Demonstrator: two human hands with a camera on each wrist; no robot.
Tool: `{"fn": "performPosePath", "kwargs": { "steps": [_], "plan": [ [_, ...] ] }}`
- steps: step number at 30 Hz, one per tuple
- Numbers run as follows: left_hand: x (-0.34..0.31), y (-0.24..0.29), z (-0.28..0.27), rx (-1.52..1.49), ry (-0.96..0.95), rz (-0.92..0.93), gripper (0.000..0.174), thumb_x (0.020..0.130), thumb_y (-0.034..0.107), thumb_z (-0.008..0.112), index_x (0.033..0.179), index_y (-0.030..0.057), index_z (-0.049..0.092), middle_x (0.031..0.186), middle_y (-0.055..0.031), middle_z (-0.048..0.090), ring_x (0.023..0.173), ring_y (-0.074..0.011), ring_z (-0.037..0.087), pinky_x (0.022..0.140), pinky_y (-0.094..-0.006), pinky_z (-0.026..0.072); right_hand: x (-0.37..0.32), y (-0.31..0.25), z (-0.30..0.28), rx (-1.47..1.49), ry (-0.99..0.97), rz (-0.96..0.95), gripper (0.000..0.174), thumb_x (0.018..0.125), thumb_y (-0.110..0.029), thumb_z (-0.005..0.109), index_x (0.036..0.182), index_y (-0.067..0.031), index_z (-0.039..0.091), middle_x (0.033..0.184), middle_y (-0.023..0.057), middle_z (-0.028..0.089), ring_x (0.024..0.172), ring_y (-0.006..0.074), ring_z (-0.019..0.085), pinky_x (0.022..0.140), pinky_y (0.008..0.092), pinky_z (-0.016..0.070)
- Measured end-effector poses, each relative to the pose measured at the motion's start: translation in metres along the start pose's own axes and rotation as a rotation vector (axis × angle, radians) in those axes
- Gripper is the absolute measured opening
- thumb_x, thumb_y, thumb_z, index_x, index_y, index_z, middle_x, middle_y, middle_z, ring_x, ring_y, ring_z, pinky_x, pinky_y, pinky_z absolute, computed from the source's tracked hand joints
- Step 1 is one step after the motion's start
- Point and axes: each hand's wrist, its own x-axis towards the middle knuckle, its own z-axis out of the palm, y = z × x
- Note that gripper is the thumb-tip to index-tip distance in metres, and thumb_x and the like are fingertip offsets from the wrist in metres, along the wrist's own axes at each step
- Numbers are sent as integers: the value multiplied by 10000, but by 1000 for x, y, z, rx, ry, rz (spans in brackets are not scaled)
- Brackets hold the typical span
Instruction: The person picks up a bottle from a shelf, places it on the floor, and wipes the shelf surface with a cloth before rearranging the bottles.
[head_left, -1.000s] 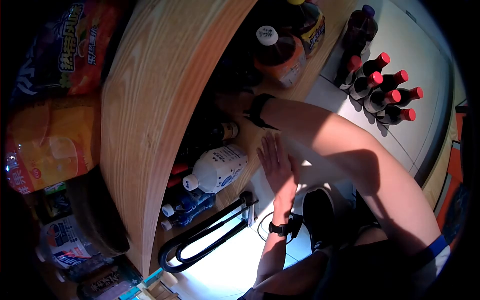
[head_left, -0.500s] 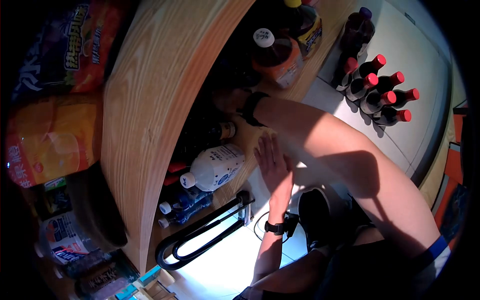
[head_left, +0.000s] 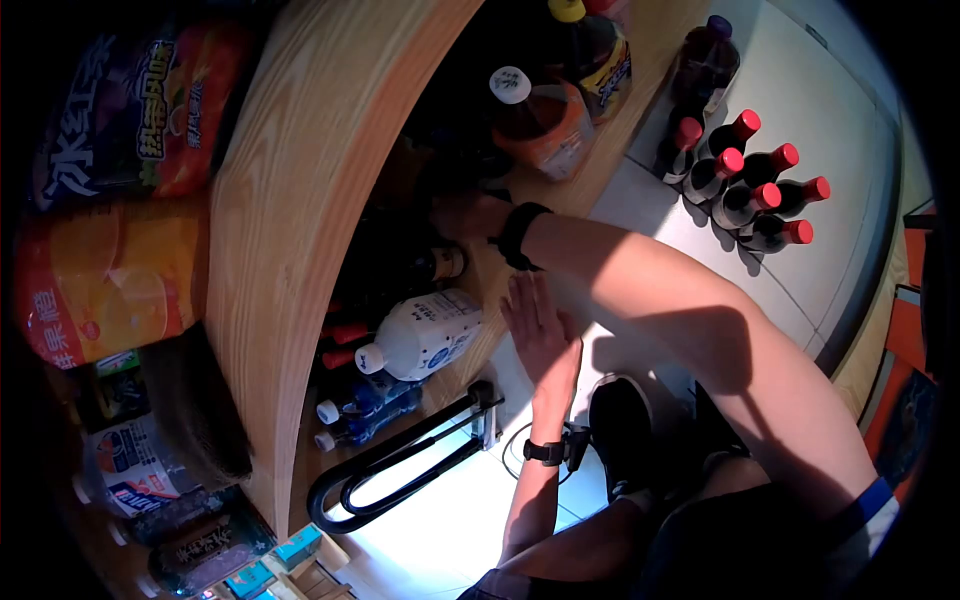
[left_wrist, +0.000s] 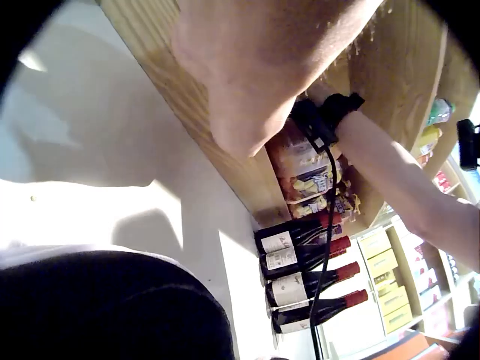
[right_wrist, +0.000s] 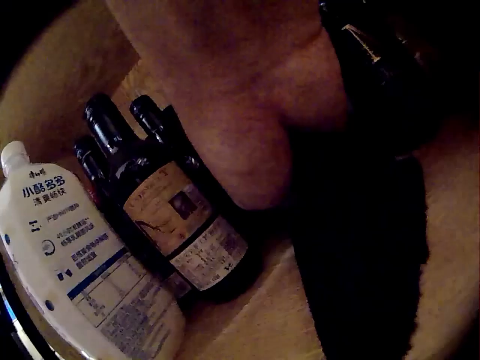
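Note:
The right hand (head_left: 468,215) reaches into the dark shelf; in the right wrist view that hand (right_wrist: 232,112) lies beside a dark labelled bottle (right_wrist: 184,221), its fingertips hidden in shadow, so any grip cannot be made out. A white bottle (right_wrist: 82,262) leans next to the dark one. In the head view, the same white bottle (head_left: 425,333) stands below the right hand. With fingers straight and together, the left hand (head_left: 545,340) lies against the shelf's front edge, just below the right wrist, holding nothing; the left wrist view shows that hand (left_wrist: 247,75) over the wooden edge.
Several red-capped bottles (head_left: 745,195) stand on the floor at the upper right. An orange-labelled bottle (head_left: 550,130) and a yellow-capped one (head_left: 600,65) sit on the shelf. Small blue bottles (head_left: 375,408) and a black looped bar (head_left: 400,465) are lower down, near a shoe (head_left: 622,430).
The view has shifted slightly, so shelf goods and floor bottles sit a little differently in the frame. Both hands keep nearly the same places relative to the shelf.

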Motion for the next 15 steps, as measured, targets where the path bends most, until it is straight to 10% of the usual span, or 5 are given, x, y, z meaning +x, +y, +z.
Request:
{"fn": "performPosePath", "kwargs": {
  "steps": [8,15],
  "plan": [
    [-2,-1,5,17,24,-6,624,884,40,579,1484,-64,442,1556,-289,432,1498,-439,354,1254,-602,226,-19,-4,-32,23,-246,-53,407,950,-219,520,1241,-8,710,1442,264,568,1439,472,404,1213,667,223],
    [-1,-3,11,31,81,-6,559,879,41,582,1420,-78,507,1519,-295,469,1480,-438,381,1250,-601,243,-41,-10,-19,30,35,-4,418,940,-211,538,1256,7,703,1430,255,580,1413,441,436,1228,621,231]
  ]
}}
